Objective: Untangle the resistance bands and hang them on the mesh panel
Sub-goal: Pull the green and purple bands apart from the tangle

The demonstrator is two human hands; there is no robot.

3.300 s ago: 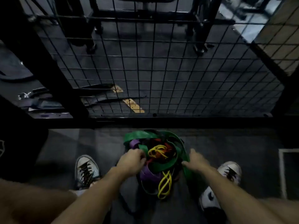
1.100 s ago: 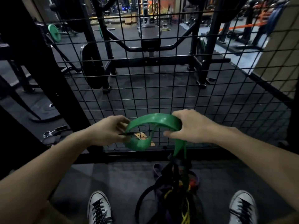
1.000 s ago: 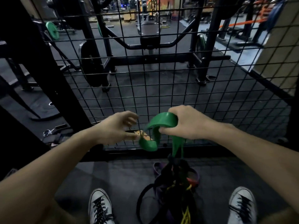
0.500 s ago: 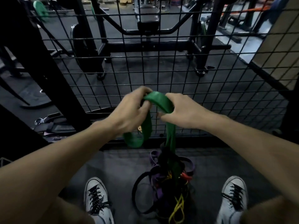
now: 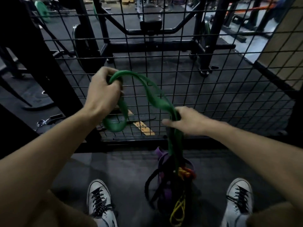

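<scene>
Both hands' fingers [image 5: 170, 122] partly hidden behind green band [image 5: 152, 94].

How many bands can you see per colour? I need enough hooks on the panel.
Green band: 1
Purple band: 1
Black band: 1
Yellow band: 1
Red-orange band: 1
Total: 5 colours visible; the tangle may hide more.
</scene>
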